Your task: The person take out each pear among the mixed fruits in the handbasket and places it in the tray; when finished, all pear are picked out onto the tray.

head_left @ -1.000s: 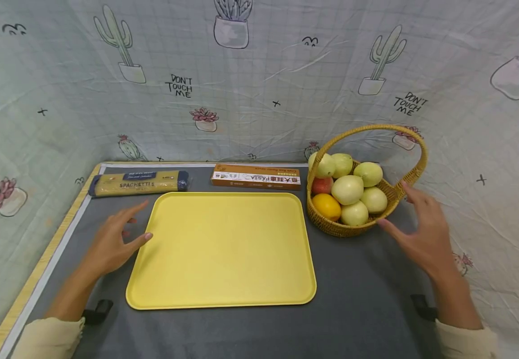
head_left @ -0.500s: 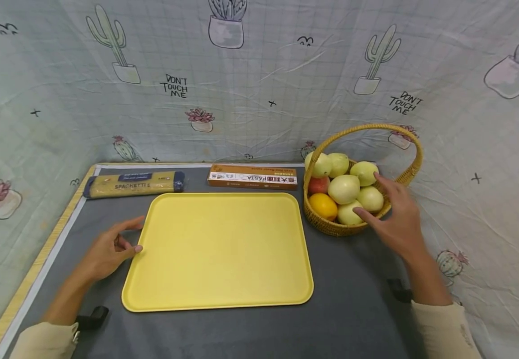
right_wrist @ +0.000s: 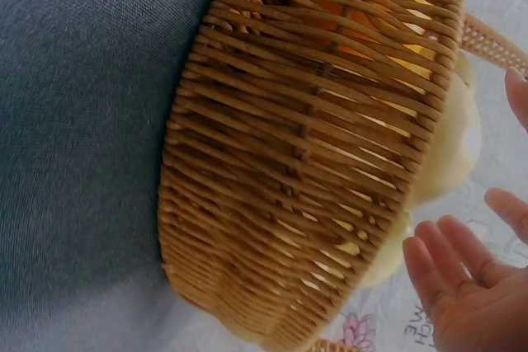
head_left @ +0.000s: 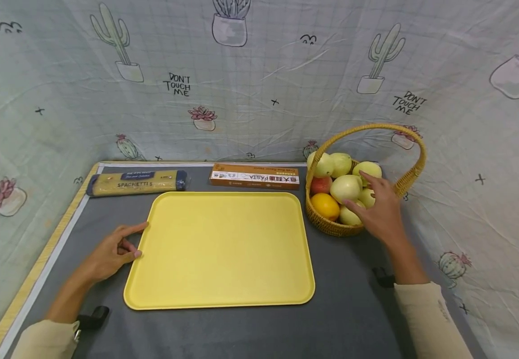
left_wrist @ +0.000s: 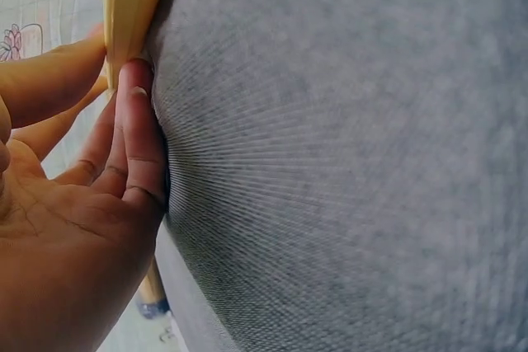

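The left hand is clamped on the rim of a yellow rectangular tray with rounded corners, at the tray's nine o'clock, digits on both sides of the edge. Well apart from it, the right hand hangs with thumb and fingers spread at the four o'clock side of a round golden-brown woven wicker basket with a tall arched handle; whether its fingertips touch the fruit is hard to tell. The basket stands at the tray's two o'clock, piled with round pale-green fruits, with a red fruit at its nine o'clock and an orange fruit at its eight. Beyond the tray lie a blue-ended, yellow spaghetti packet at eleven o'clock and a long brown-and-white pasta box near twelve. All rest on a grey cloth-covered tabletop, before a pale cactus-printed cloth.
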`<action>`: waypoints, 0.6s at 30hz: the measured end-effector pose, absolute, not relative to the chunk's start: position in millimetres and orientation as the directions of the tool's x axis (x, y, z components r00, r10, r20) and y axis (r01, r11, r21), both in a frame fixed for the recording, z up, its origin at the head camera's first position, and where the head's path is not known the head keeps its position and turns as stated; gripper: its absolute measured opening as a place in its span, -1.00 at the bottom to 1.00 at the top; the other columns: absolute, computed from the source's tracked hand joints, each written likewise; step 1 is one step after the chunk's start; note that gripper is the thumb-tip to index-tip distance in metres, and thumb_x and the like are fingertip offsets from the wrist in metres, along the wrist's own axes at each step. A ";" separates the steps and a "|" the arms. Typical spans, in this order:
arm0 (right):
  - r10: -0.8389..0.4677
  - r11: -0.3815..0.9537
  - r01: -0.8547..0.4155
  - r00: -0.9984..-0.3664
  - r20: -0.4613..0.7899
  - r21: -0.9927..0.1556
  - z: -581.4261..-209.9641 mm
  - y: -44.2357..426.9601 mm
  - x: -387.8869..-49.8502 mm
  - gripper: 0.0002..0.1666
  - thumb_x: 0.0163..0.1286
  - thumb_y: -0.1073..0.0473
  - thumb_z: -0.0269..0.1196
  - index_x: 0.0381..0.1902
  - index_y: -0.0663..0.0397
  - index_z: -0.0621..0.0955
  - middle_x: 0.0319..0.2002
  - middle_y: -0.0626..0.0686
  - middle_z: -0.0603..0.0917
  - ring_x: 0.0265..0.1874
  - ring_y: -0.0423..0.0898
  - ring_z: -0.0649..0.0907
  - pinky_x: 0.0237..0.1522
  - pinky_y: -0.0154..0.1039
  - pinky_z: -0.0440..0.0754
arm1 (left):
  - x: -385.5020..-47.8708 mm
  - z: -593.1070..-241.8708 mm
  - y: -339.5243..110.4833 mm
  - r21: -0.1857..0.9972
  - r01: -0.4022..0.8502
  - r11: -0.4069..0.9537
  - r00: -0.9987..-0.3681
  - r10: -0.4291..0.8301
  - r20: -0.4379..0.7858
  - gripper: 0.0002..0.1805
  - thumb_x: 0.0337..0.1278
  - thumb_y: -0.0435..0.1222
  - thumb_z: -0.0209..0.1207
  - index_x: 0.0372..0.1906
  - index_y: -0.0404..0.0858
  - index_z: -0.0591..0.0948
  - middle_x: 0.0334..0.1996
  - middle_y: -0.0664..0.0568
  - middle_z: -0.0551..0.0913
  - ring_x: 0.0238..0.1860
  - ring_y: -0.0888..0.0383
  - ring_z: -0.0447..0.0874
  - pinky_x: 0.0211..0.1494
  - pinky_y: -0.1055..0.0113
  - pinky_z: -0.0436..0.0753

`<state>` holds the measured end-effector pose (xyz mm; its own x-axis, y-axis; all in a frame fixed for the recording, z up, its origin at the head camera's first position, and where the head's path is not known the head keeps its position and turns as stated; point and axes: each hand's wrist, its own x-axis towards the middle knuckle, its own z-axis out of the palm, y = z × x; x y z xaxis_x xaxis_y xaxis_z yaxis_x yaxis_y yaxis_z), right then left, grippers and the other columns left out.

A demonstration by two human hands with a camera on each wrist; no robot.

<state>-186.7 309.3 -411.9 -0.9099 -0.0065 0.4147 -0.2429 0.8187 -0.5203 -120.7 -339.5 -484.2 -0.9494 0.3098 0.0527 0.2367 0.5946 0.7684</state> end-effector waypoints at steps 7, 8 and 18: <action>0.012 0.806 -0.221 -0.922 0.388 -0.549 -420.0 305.0 -197.5 -0.07 0.30 -0.02 0.58 0.53 0.13 0.48 0.30 0.39 0.48 0.19 0.35 0.53 0.13 0.27 0.55 | -120.3 -486.3 -341.1 0.770 0.222 0.598 -0.951 0.306 0.037 -0.24 0.34 -0.46 0.36 0.57 -0.46 0.34 0.13 -0.33 0.47 -0.32 0.26 0.60 -0.26 0.39 0.58; 0.014 0.805 -0.216 -0.924 0.383 -0.552 -420.6 304.1 -198.3 -0.06 0.30 -0.03 0.58 0.53 0.12 0.48 0.29 0.39 0.47 0.18 0.34 0.52 0.12 0.26 0.54 | -120.3 -486.3 -341.0 0.767 0.218 0.604 -0.953 0.302 0.033 -0.24 0.34 -0.46 0.36 0.57 -0.45 0.35 0.14 -0.34 0.47 -0.33 0.26 0.59 -0.27 0.39 0.57; 0.079 0.816 -0.151 -0.927 0.366 -0.559 -425.6 295.2 -206.1 -0.05 0.28 -0.10 0.58 0.51 0.10 0.49 0.24 0.41 0.41 0.10 0.34 0.46 0.04 0.26 0.40 | -119.6 -486.4 -338.1 0.744 0.192 0.640 -0.961 0.278 0.009 -0.23 0.34 -0.44 0.37 0.58 -0.42 0.35 0.23 -0.38 0.44 -0.36 0.26 0.52 -0.29 0.38 0.52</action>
